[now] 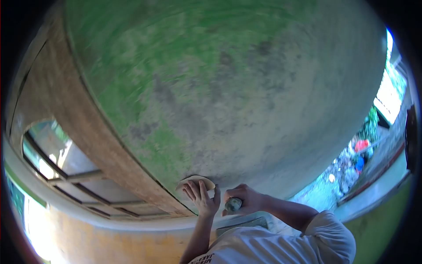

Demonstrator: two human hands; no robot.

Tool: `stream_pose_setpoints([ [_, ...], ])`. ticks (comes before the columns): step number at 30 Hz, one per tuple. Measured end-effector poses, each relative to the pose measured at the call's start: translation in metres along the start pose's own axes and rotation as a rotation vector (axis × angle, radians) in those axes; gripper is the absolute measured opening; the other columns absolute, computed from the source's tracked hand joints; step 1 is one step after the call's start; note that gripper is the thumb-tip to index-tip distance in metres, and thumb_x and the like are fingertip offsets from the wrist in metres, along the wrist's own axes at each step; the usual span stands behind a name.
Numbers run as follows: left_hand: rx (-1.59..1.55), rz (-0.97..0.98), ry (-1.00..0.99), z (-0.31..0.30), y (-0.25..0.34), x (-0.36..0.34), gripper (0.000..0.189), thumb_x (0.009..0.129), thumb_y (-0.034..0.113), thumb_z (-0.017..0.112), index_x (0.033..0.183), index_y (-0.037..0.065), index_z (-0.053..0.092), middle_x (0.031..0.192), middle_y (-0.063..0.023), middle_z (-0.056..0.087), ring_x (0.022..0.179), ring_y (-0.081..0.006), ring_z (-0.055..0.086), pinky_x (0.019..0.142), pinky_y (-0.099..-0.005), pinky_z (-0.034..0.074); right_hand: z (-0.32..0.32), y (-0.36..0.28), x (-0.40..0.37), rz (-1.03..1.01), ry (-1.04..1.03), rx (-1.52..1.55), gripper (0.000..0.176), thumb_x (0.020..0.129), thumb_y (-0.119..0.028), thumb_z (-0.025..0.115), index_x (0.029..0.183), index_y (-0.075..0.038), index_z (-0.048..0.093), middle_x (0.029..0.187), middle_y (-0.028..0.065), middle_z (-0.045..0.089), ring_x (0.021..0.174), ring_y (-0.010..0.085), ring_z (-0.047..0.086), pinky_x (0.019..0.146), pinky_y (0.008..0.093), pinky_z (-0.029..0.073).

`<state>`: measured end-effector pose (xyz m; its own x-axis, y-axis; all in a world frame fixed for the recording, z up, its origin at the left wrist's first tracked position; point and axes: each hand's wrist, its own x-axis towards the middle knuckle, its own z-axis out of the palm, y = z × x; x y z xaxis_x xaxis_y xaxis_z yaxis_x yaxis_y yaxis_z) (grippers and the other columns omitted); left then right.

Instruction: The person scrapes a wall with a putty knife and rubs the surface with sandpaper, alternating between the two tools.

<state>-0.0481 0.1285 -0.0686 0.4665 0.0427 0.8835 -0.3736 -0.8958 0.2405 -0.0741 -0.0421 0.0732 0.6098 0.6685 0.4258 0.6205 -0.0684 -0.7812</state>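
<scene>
Low in the head view, my left hand (203, 199) presses a pale, thin, curved piece (194, 179) against the wall (211, 132), its fingers spread over the piece. Just to the right, my right hand (246, 199) is closed around a handle with a rounded greenish-grey end (233, 203). Whatever the handle belongs to is hidden by the hand. Behind the hands, the wall shows worn green paint with grey and whitish patches.
A brown wooden frame (96, 127) with glass panes borders the wall on the left. At the right edge, beyond the wall, lie a red object (361, 145), a blue object (360, 164) and plants (370, 124). A yellowish wall (118, 240) shows below.
</scene>
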Motion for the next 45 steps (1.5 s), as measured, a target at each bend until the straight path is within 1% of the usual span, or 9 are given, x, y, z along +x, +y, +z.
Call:
stream_pose_setpoints([
  [3,-0.078,0.015,0.018,-0.005,0.003,0.002,0.063,0.08,0.016,0.06,0.137,0.003,0.037,0.146,-0.0299,0.019,0.136,-0.049,0.015,0.107,-0.0612,0.012,0.017,0.051,-0.061,0.479,0.146,-0.033,0.03,0.078,-0.026,0.074,0.075,-0.004,0.053,0.059,0.0041,0.053,0.053,0.0151,0.05,0.052,0.0319,0.04],
  [6,-0.04,0.044,0.085,-0.002,0.002,0.006,0.051,0.084,0.004,0.05,0.134,0.001,0.041,0.147,-0.0298,0.018,0.137,-0.048,0.013,0.108,-0.0603,0.012,0.031,0.088,-0.121,0.76,0.408,0.05,0.033,0.08,-0.029,0.071,0.074,-0.004,0.051,0.062,-0.0016,0.045,0.06,0.0086,0.041,0.054,0.0296,0.036],
  [9,-0.041,0.051,0.112,0.003,0.003,0.006,0.049,0.087,0.005,0.046,0.135,0.002,0.041,0.147,-0.0294,0.017,0.137,-0.0478,0.012,0.108,-0.0605,0.011,0.038,0.096,-0.165,0.811,0.504,0.081,0.037,0.08,-0.036,0.069,0.079,-0.002,0.053,0.063,-0.0004,0.041,0.061,0.0114,0.039,0.056,0.0289,0.037],
  [14,-0.014,0.046,0.166,0.003,0.012,0.013,0.039,0.097,0.015,0.04,0.134,0.002,0.043,0.147,-0.0271,0.018,0.136,-0.0467,0.015,0.107,-0.0605,0.016,0.04,0.092,-0.192,0.85,0.515,0.112,0.048,0.084,-0.048,0.06,0.096,-0.003,0.048,0.077,0.0063,0.048,0.073,0.0152,0.046,0.063,0.0321,0.038],
  [24,-0.034,-0.024,0.138,0.003,0.012,0.009,0.036,0.097,0.01,0.04,0.131,0.001,0.046,0.147,-0.028,0.019,0.137,-0.0443,0.015,0.109,-0.0556,0.016,0.006,0.094,-0.199,0.925,0.309,-0.019,0.042,0.088,-0.04,0.058,0.092,0.001,0.05,0.079,0.0184,0.055,0.075,0.0322,0.053,0.067,0.0397,0.04],
  [28,-0.003,-0.071,0.177,0.003,0.021,0.014,0.041,0.096,0.015,0.046,0.133,-0.001,0.041,0.145,-0.0279,0.023,0.137,-0.0415,0.018,0.109,-0.0521,0.021,-0.014,0.103,-0.201,0.846,0.249,-0.039,0.038,0.086,-0.037,0.06,0.088,0.0,0.053,0.077,0.0143,0.053,0.073,0.0296,0.054,0.068,0.0391,0.041],
  [32,-0.015,-0.148,0.183,0.003,0.029,0.017,0.048,0.095,0.019,0.049,0.137,-0.002,0.036,0.144,-0.0245,0.026,0.137,-0.0387,0.021,0.107,-0.049,0.03,-0.042,0.099,-0.202,0.736,0.246,-0.12,0.036,0.084,-0.034,0.061,0.089,0.001,0.058,0.092,0.017,0.054,0.088,0.0354,0.056,0.077,0.0422,0.042],
  [41,0.25,-0.059,0.143,-0.02,0.036,0.031,0.039,0.093,0.014,0.052,0.127,-0.004,0.048,0.136,-0.0199,0.04,0.129,-0.0348,0.036,0.103,-0.0468,0.036,-0.101,0.09,-0.244,0.693,0.236,-0.084,0.032,0.077,-0.028,0.066,0.088,0.001,0.058,0.093,0.0173,0.056,0.089,0.0355,0.057,0.078,0.0413,0.043],
  [45,0.184,-0.183,0.112,-0.029,0.052,0.038,0.032,0.093,0.011,0.051,0.12,-0.004,0.055,0.131,-0.0187,0.046,0.125,-0.031,0.043,0.099,-0.0407,0.04,-0.121,0.085,-0.255,0.684,0.288,-0.051,0.034,0.075,-0.029,0.067,0.09,0.0,0.059,0.086,0.017,0.058,0.084,0.0343,0.057,0.074,0.0395,0.044],
])
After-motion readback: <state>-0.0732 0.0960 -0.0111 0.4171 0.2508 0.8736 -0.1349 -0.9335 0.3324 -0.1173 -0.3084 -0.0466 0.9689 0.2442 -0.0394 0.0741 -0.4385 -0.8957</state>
